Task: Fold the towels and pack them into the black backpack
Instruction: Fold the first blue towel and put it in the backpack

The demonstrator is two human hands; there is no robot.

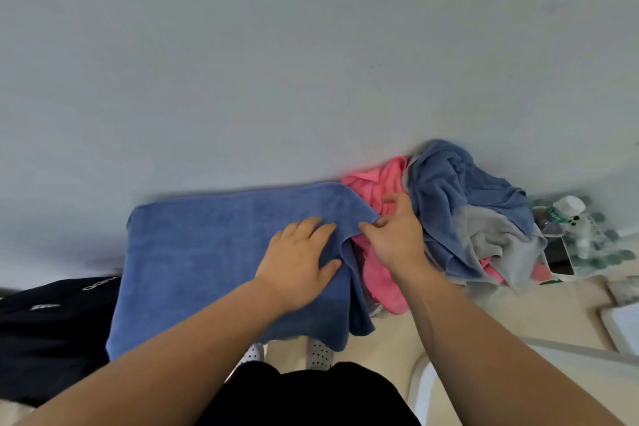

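Blue towel (pixel 207 259) spread flat and smooth at the foot of the wall, near edge hanging down, right edge rucked. Left hand (pixel 297 263) lies flat on it, fingers straight, pressing. Right hand (pixel 394 235) pinches the rucked edge. Pile (pixel 466 218) of pink, blue and grey towels just right. Backpack (pixel 52 328), black, at left.

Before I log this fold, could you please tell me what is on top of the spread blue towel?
Only the left hand lies flat on the blue towel, while the right hand pinches its right edge. The cloth under the palm is hidden.
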